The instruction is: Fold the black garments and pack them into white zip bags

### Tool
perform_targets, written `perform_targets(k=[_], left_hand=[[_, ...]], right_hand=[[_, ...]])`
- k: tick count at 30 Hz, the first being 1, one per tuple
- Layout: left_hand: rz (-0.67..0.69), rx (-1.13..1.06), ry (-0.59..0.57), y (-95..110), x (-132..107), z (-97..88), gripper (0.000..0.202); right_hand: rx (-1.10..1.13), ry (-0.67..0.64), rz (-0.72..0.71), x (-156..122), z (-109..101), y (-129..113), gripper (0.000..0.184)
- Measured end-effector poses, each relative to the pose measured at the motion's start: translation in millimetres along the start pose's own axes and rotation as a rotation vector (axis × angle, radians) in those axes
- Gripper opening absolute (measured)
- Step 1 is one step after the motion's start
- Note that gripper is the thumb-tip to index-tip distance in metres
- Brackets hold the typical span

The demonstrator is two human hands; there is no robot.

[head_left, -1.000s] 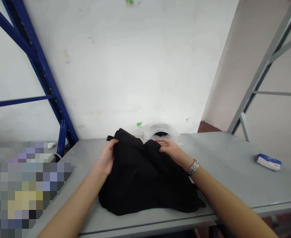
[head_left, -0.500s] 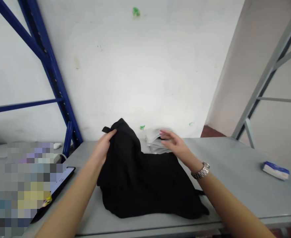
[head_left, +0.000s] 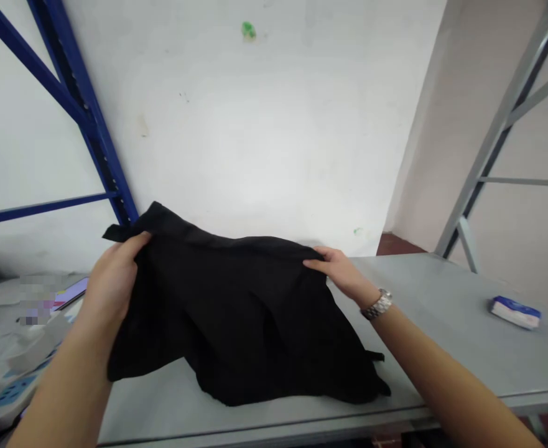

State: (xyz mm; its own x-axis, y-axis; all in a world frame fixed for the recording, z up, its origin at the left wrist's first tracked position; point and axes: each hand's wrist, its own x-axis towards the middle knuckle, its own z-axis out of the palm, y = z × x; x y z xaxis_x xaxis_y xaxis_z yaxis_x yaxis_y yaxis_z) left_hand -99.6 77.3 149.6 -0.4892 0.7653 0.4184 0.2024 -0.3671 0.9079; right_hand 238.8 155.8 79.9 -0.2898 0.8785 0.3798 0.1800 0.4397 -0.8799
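Just black cloth (head_left: 236, 311) on a grey metal table (head_left: 441, 354), white wall (head_left: 255, 124), blue rack (head_left: 82, 106)

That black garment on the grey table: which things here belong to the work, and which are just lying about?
In use: the black garment, held up by the left hand and the right hand.
Lying about: the blue-and-white packet on the grey metal table.

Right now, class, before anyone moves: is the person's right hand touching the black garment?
Touching. The head view shows the right hand with its fingers on the upper edge of the black garment, no gap between them.
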Motion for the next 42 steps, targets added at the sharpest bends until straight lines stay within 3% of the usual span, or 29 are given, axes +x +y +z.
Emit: perform_targets(k=[4,9,12,15,16,18,19,20,22,24,26,29,31,32,35,37,40,41,42], left_hand=[[-0.045,0.036,-0.046,-34,7,-1.0,0.030],[0.014,0.037,-0.107,-58,9,12.3,0.034],[0.108,0.009,-0.066,-52,14,17.4,0.033],[0.246,0.005,0.002,-31,11,31.4,0.026],[0.287,0.012,0.001,-22,7,39.6,0.023],[0.360,0.044,-0.089,-3,-7,60.7,0.017],[0.398,0.067,-0.192,6,-16,72.2,0.015],[0.475,0.129,-0.374,14,-25,83.1,0.018],[0.586,0.187,-0.514,23,-39,99.4,0.020],[0.581,0.200,-0.566,23,-46,104.3,0.015],[0.430,0.189,-0.672,12,-43,98.5,0.030],[0.088,0.219,-1.006,-16,-29,82.5,0.084],[-0.063,0.266,-1.150,-36,-22,75.8,0.085],[-0.098,0.291,-1.164,-44,-21,74.5,0.078],[-0.104,0.357,-0.974,-51,-29,74.9,0.070],[0.006,0.364,-0.639,-44,-46,73.3,0.064],[0.450,0.247,0.089,-30,-95,66.3,0.036],[0.613,0.221,0.215,-28,-115,65.3,0.033],[0.724,0.248,0.213,-28,-136,66.3,0.038]], right_hand=[[0.030,0.140,0.005,-5,-29,-6,0.023],[-0.117,0.332,-0.024,-4,-43,-12,0.021],[-0.197,0.340,-0.005,-6,-44,-19,0.024],[-0.351,0.218,0.051,-14,-30,-32,0.029],[-0.382,0.172,0.042,-17,-21,-38,0.042],[-0.350,0.093,-0.045,-21,3,-53,0.081],[-0.299,0.051,-0.104,-22,15,-61,0.096],[-0.255,0.012,-0.157,-21,26,-68,0.103],[-0.204,-0.020,-0.236,-17,43,-82,0.088],[-0.163,-0.020,-0.267,-12,48,-92,0.054],[-0.066,-0.012,-0.251,-10,43,-95,0.027],[0.193,0.002,-0.139,-13,30,-92,0.017],[0.392,0.037,-0.048,-15,25,-90,0.015],[0.488,0.066,0.007,-16,24,-89,0.014],[0.726,0.186,0.246,-13,22,-94,0.011],[0.834,0.264,0.363,-10,21,-103,0.016],[0.968,0.395,0.294,-9,20,-119,0.016],[1.002,0.429,0.239,-9,21,-124,0.015],[1.022,0.441,0.185,-10,22,-130,0.015]])
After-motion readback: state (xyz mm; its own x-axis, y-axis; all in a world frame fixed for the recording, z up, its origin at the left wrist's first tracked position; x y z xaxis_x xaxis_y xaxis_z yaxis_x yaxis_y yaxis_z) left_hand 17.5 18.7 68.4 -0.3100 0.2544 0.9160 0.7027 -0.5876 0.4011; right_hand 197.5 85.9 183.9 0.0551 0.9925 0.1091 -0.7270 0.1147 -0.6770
